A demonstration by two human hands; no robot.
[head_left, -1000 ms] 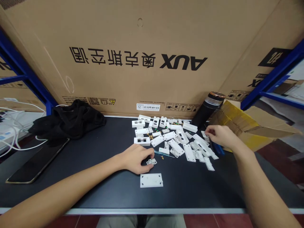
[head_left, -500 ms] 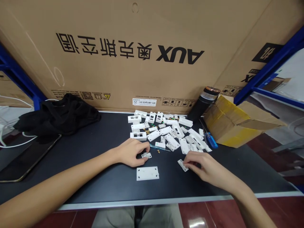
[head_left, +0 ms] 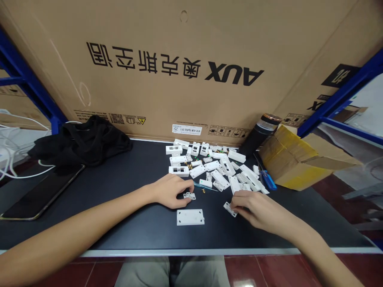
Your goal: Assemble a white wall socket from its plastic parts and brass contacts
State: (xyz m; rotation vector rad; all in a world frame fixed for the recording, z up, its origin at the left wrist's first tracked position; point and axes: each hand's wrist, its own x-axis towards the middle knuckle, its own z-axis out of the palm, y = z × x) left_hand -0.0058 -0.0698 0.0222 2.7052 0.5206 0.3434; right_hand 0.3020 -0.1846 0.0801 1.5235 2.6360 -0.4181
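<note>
My left hand (head_left: 172, 191) rests on the black tabletop, its thumb and forefinger closed around a small white plastic piece (head_left: 189, 196). Between finger and thumb of my right hand (head_left: 254, 208) is another small white plastic piece (head_left: 229, 209), tilted and at or close to the table surface. A flat white plate (head_left: 190, 217) with holes near its corners lies in front of my left hand. Just beyond both hands spreads a heap of white plastic housings and covers (head_left: 220, 179). A thin bluish screwdriver-like tool (head_left: 206, 186) and a tiny brass part (head_left: 204, 191) lie at its near side.
A large cardboard box (head_left: 167, 95) stands behind the table. On the right are a dark bottle (head_left: 257, 137), an open yellow-taped carton (head_left: 295, 161) and a blue-handled tool (head_left: 269, 180). On the left lie a phone (head_left: 44, 191), black cloth (head_left: 80, 141) and white cables (head_left: 18, 171).
The view has turned slightly, so most things sit a little further right. Both hands keep their pinch on the small white pieces; the right hand has shifted slightly left relative to the heap.
</note>
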